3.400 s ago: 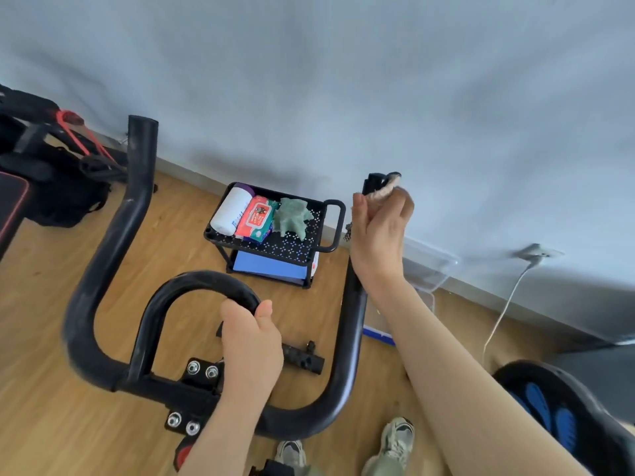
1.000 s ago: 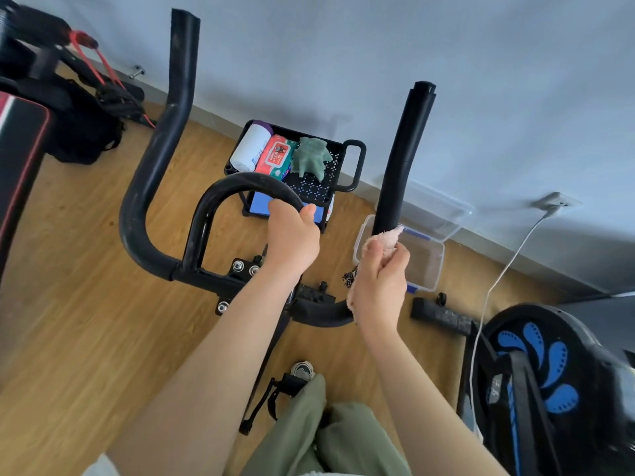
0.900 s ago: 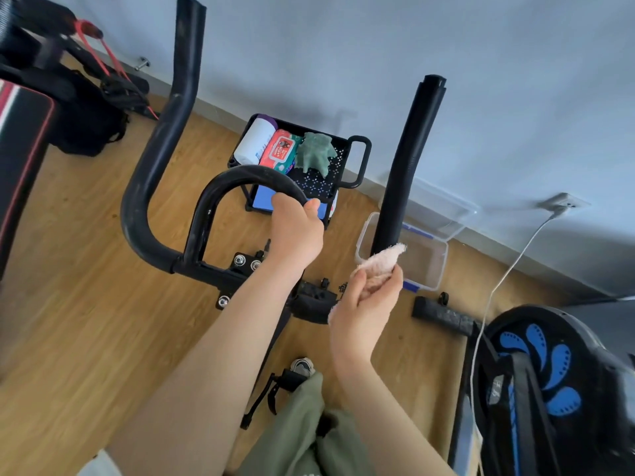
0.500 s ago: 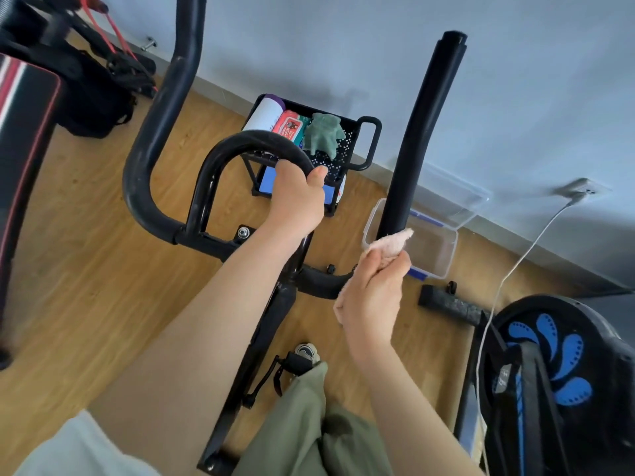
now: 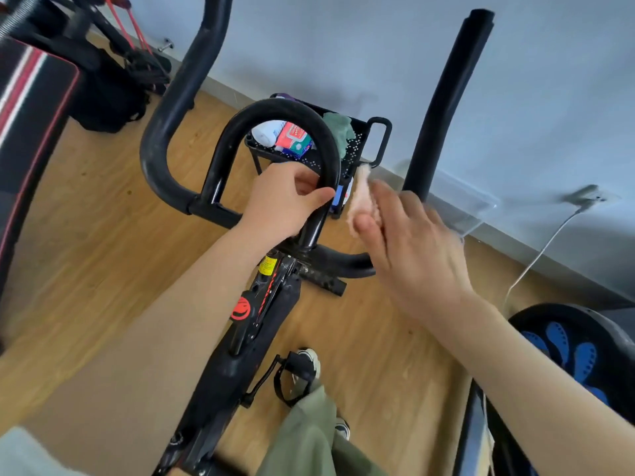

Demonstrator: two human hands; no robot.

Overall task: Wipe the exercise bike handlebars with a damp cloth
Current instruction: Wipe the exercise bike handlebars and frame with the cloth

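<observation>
Holding the handlebars [image 5: 156, 156] by the loop [image 5: 278, 109] in my left grip [image 5: 285, 204], I pinch the cloth [image 5: 359, 195] in my right grip [image 5: 412, 249], just right of the loop's leg, with the right bar [image 5: 443, 97] rising just beyond it.

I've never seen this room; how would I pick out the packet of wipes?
Find the black perforated cart against the grey wall, seen through the handlebars' inner loop. On its top shelf, the wipes packet lies between a white roll and a green cloth; it alone is red.
</observation>
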